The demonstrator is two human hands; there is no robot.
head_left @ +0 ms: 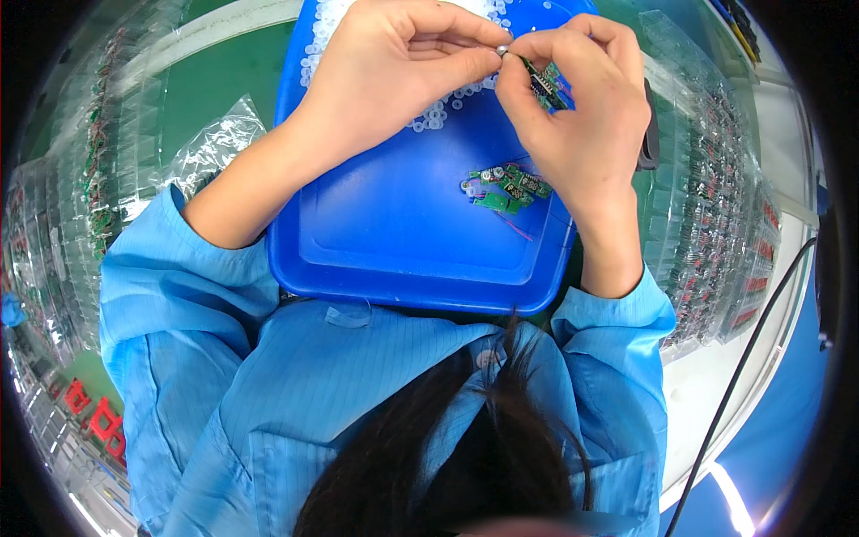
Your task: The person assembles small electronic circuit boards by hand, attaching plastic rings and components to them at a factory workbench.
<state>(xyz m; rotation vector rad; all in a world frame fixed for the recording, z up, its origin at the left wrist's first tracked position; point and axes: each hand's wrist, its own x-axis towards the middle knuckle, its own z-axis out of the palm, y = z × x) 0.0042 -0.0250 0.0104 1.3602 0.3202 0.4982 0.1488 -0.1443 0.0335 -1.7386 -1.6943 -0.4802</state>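
Observation:
Over the far part of a blue tray [385, 242], my two hands meet at the fingertips. My right hand [586, 103] is closed around a small green circuit board [544, 88], whose end points toward my left hand. Thumb and index finger of my left hand [403, 67] pinch a small silvery round part [503, 51] at that end of the board. Its exact kind is too small to make out. Below my right hand, several more green circuit boards [510, 186] with thin wires lie in a loose cluster in the tray.
Many small translucent plastic rings [434, 116] are heaped at the tray's far end. A clear plastic bag [219, 143] lies left of the tray. Bagged boards [707, 197] are stacked along the right, with more bags [54, 224] at the left. A black cable [743, 367] runs at the right.

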